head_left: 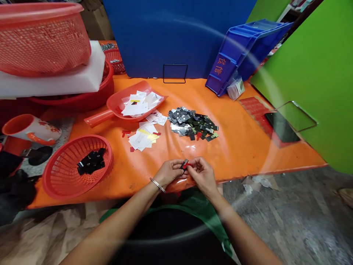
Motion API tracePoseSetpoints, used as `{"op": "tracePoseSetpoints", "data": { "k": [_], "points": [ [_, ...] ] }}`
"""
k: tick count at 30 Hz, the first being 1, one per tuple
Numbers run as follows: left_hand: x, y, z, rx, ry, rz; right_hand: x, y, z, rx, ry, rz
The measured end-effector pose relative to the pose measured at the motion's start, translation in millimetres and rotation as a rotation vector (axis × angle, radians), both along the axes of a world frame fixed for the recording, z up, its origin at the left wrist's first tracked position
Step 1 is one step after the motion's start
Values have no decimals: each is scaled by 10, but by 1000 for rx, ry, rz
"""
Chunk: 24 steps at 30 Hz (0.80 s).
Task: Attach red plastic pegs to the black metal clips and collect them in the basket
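My left hand (168, 172) and my right hand (202, 173) meet at the near edge of the orange table (237, 143). Together they pinch one small dark flat piece with a red tab (184, 164) between the fingertips. A silver bracelet sits on my left wrist. Beyond the hands lies a heap of several dark and silvery flat pieces (191, 123). To its left are loose white paper slips with red and yellow bits (143, 138).
A round red basket (59, 180) holding black pieces stands at the near left. A red scoop (117, 105) carries white slips. Stacked red baskets and white foam (55, 79) fill the far left, beside an orange mug (30, 129). Blue bins (242, 51) lean at the back right; a phone (281, 127) lies right.
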<state>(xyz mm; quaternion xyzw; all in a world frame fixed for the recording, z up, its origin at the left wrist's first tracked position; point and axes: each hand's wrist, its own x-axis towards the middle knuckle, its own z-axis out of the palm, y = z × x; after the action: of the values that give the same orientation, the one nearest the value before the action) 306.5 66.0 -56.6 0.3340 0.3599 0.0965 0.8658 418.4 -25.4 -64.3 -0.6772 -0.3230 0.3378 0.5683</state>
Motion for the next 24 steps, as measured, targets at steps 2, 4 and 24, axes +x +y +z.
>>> {"op": "tracePoseSetpoints", "data": {
  "k": [2,4,24],
  "points": [
    [4,0,-10,4,8,4,-1,-1,-4,-5,-9,-1],
    [7,-1,-17,6,16,5,-2,0,-5,-11,-17,-4],
    [2,-4,-16,17,1,-5,1,-1,-50,-28,-73,5]
  ]
}}
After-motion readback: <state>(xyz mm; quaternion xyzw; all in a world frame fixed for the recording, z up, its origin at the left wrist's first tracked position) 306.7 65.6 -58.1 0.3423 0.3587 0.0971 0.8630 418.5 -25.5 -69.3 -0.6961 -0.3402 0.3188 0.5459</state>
